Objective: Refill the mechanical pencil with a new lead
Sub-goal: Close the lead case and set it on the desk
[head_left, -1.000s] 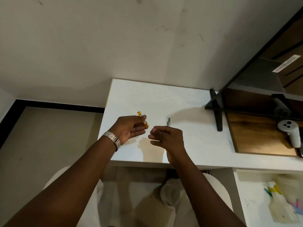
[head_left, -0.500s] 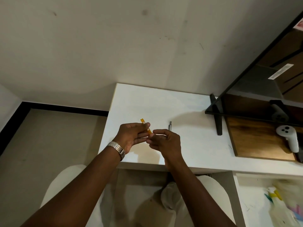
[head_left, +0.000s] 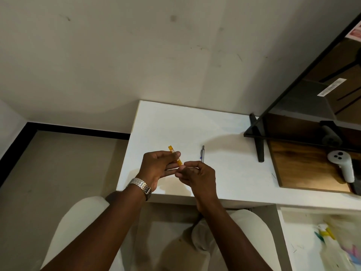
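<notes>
Left hand (head_left: 158,167) grips a yellow lead tube (head_left: 175,155) above a white desk (head_left: 224,133). Right hand (head_left: 197,173) pinches at the tube's near end. Beyond the right fingers, a pencil (head_left: 202,153) lies on the desk.

The only view came from the head, looking steeply down and forward over the near edge of the white desk (head_left: 224,130). It sat close above both forearms, taking in the wall beyond the desk's far edge and the floor (head_left: 64,165) left.
</notes>
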`<action>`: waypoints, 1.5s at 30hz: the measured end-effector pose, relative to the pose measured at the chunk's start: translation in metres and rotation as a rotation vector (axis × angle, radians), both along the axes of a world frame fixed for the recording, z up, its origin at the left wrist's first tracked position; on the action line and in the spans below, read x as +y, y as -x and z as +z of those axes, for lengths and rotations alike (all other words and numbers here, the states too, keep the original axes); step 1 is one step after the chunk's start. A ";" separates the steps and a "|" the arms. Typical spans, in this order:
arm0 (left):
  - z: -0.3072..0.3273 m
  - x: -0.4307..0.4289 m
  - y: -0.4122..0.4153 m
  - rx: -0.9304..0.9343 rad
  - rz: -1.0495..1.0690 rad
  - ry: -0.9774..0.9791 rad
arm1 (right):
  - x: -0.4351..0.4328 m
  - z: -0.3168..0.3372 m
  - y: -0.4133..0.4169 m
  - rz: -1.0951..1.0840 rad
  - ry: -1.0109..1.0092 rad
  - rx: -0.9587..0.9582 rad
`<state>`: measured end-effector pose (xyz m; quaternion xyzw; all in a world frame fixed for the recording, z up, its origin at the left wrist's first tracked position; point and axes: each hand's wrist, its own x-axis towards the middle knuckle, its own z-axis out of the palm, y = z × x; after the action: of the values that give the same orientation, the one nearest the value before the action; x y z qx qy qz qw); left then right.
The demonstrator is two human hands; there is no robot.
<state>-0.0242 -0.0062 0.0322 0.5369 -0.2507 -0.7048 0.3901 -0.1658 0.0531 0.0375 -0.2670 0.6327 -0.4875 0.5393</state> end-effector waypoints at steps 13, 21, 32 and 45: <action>0.002 0.003 0.002 0.019 0.018 -0.010 | 0.004 0.006 0.004 -0.014 0.023 -0.064; 0.001 0.004 0.003 -0.047 0.004 0.041 | 0.005 0.002 0.005 0.020 0.017 0.006; 0.001 0.008 0.008 -0.085 -0.022 0.088 | 0.005 -0.001 0.006 0.015 0.042 0.028; -0.035 -0.023 0.006 -0.405 -0.210 0.110 | -0.024 -0.043 -0.010 -0.034 -0.153 0.030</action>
<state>-0.0302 -0.0291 -0.0028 0.6162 -0.4165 -0.6046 0.2850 -0.1562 0.0289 -0.0054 -0.2215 0.6805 -0.4429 0.5401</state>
